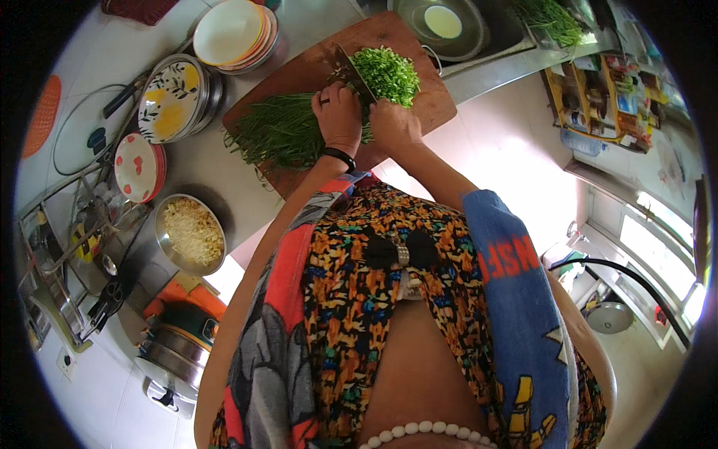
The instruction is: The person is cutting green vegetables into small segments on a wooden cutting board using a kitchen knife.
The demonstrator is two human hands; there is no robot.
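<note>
A bundle of long green chives (280,129) lies across a brown wooden cutting board (435,109). My left hand (339,115), with a ring and a dark wristband, presses on the bundle, its fingers bent beside the blade. My right hand (394,126) grips a kitchen knife (357,73) whose handle is hidden in the fist. The broad dark blade stands on edge between the bundle and a heap of chopped chives (390,76). Small cut bits also lie on the board to the left of the blade.
Stacked bowls (227,33), floral plates (171,101) and red-spotted dishes (134,168) line the counter's left side. A metal bowl of crumbly yellowish food (190,233) sits nearer me. Beyond the board, a metal basin (471,33) stands in the sink, with more greens (552,22) to its right.
</note>
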